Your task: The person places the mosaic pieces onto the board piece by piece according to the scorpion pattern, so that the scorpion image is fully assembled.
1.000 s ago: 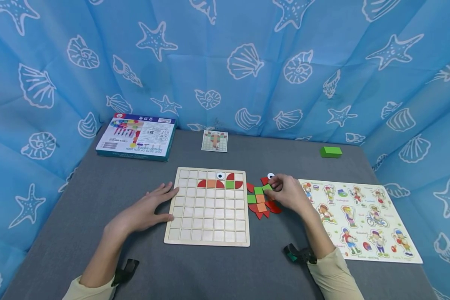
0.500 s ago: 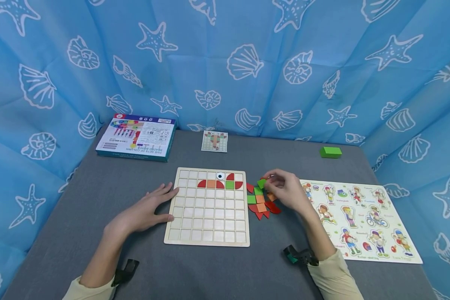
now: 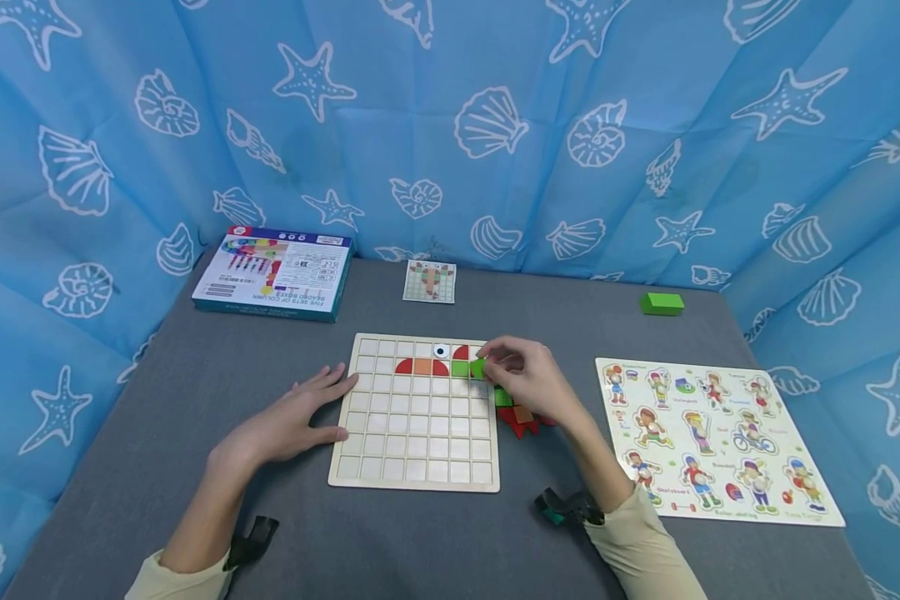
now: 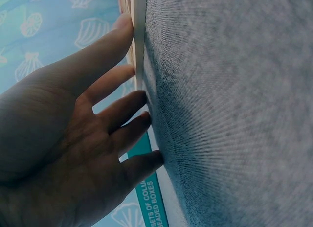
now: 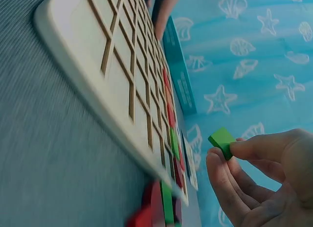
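Note:
My left hand [image 3: 288, 421] lies at the left edge of the wooden grid board [image 3: 412, 458], fingers extended, fingertips and thumb touching its rim. Between thumb and fingers, my right hand [image 3: 528, 375] pinches a green square tile [image 5: 222, 140], raised over the board's upper right corner. In the upper rows of the board sit an eye tile [image 3: 440, 352], an orange square [image 3: 423, 367], a green square [image 3: 460, 368] and several red quarter-round tiles [image 3: 404, 367]. Loose red, green and orange tiles [image 3: 522, 414] lie just right of the board, partly hidden beneath my right hand.
A small pattern card [image 3: 429, 282] lies behind the board. At the back left is a flat toy box [image 3: 273, 275]. A green block [image 3: 662, 304] stands at the back right, and a picture board of sports figures [image 3: 720, 442] covers the right side.
My right hand has picked a green tile out of the loose pile and carried it left, over the board's upper right corner. The left hand stays in place.

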Motion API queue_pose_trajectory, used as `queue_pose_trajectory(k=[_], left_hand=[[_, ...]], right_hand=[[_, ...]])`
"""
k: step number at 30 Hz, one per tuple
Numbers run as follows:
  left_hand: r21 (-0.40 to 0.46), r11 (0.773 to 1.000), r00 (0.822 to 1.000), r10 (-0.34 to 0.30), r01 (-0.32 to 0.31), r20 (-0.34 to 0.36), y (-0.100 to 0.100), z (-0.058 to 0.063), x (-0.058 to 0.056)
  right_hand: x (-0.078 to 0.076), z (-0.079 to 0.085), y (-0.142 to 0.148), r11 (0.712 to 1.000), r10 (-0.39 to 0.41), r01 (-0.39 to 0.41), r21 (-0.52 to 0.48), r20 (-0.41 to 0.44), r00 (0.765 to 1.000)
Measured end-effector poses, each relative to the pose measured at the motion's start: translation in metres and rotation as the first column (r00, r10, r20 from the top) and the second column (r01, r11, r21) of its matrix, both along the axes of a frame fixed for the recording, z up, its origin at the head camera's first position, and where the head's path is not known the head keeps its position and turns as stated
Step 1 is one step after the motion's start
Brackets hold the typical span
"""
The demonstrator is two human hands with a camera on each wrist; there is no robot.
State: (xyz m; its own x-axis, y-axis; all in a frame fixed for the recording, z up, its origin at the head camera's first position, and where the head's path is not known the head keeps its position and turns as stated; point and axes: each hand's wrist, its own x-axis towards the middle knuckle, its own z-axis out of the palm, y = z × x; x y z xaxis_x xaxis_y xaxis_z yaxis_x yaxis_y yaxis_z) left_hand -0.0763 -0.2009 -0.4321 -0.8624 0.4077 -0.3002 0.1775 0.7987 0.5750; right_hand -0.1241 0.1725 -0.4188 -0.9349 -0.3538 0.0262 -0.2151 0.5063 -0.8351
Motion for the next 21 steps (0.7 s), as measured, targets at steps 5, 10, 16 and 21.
queue_pose_trajectory(k=[5, 10, 16, 21], left_hand=[[-0.002, 1.000, 1.000, 0.001, -0.001, 0.005, 0.000, 0.000, -0.001], [-0.007, 1.000, 1.000, -0.002, 0.002, 0.008, 0.000, 0.000, -0.001], [-0.010, 1.000, 1.000, -0.005, 0.005, 0.011, 0.000, 0.000, -0.001], [-0.003, 1.000, 1.000, -0.011, 0.011, 0.007, -0.001, 0.001, -0.001]], right_hand=[[-0.006, -0.002, -0.023, 0.999, 0.050, -0.050, -0.009, 0.003, 0.999], [-0.012, -0.006, -0.043, 0.996, 0.080, -0.080, -0.025, 0.016, 0.997], [-0.016, -0.005, -0.069, 0.990, 0.138, -0.138, 0.008, 0.016, 0.990], [-0.023, -0.005, -0.090, 0.981, 0.183, -0.183, 0.063, 0.011, 0.983]])
